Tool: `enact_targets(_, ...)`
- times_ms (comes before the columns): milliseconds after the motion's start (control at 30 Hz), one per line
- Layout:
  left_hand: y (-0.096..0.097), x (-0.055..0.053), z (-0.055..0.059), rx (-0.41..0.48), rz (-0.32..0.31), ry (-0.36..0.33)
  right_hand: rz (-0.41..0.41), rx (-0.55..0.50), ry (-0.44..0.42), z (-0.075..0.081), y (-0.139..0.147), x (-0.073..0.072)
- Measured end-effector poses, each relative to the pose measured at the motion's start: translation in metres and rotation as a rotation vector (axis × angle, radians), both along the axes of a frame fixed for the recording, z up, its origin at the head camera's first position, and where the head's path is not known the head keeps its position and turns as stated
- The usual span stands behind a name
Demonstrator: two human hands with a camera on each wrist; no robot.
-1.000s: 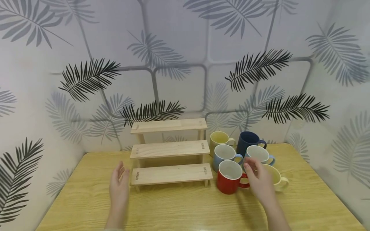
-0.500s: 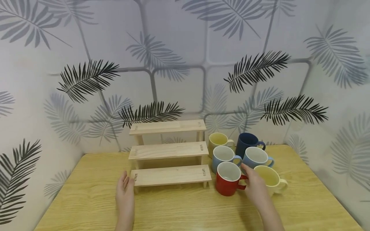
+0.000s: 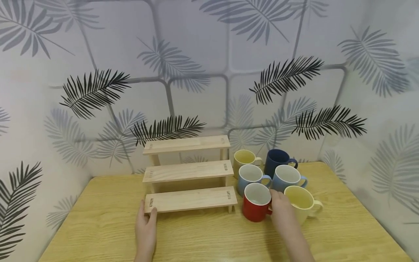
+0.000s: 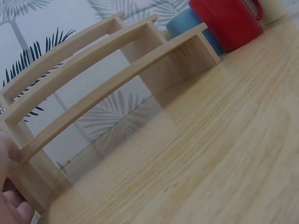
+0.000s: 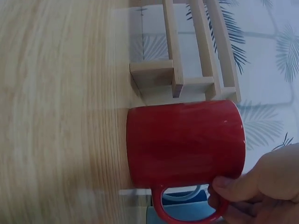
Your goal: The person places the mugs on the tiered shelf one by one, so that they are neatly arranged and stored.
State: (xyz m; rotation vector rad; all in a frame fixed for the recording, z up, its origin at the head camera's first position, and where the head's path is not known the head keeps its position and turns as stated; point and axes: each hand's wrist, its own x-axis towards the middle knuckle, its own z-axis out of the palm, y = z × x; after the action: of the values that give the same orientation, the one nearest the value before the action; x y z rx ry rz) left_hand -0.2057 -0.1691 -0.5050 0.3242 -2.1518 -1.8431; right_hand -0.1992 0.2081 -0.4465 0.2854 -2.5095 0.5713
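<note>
1. we count six mugs by the surface's back right corner, right of the three-tier wooden shelf (image 3: 190,200). the red mug (image 3: 253,210) stands upright at the front of the group, just beside the right end of the shelf's lowest tier; we see its white inside.
2. right hand (image 3: 283,211): holding the red mug's handle, pinched between thumb and fingers in the right wrist view.
3. behind the red mug, toward the back edge: a light blue mug (image 3: 250,176), white inside, then a yellow mug (image 3: 243,160) with a yellow inside.
4. second column: a navy mug (image 3: 276,160) nearest the back edge, another light blue mug (image 3: 286,175), also white inside, and a pale yellow mug (image 3: 299,200) at the front.
5. left hand (image 3: 146,226): holding the left front corner of the shelf's lowest tier, thumb at its front edge.
6. the surface (image 3: 203,242) is yellowish with wood grain. past its back edge we note a pale wall (image 3: 199,105) printed with black and grey fronds.
7. we find the navy mug's dark inside hard to read. the right hand covers part of the pale yellow mug. the left wrist view cuts off the left hand; the surface's front edge lies outside the head view.
</note>
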Motion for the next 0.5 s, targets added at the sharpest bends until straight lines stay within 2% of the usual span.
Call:
enact_targets(67,-0.0017,0.0005,-0.0019,-0.006,0.004,-0.001,-0.031,0.027,0.017,0.0001,-0.0033,0.0014)
enact_targets(200,-0.0023,-0.0002,-0.0057,-0.014,0.014,0.013,-0.091,0.074,-0.019,0.003,-0.0053,0.0043)
enact_targets(500,-0.006,-0.0019,-0.008,-0.055,0.047,0.025,-0.076,0.081,-0.097,0.0087,-0.0071,0.004)
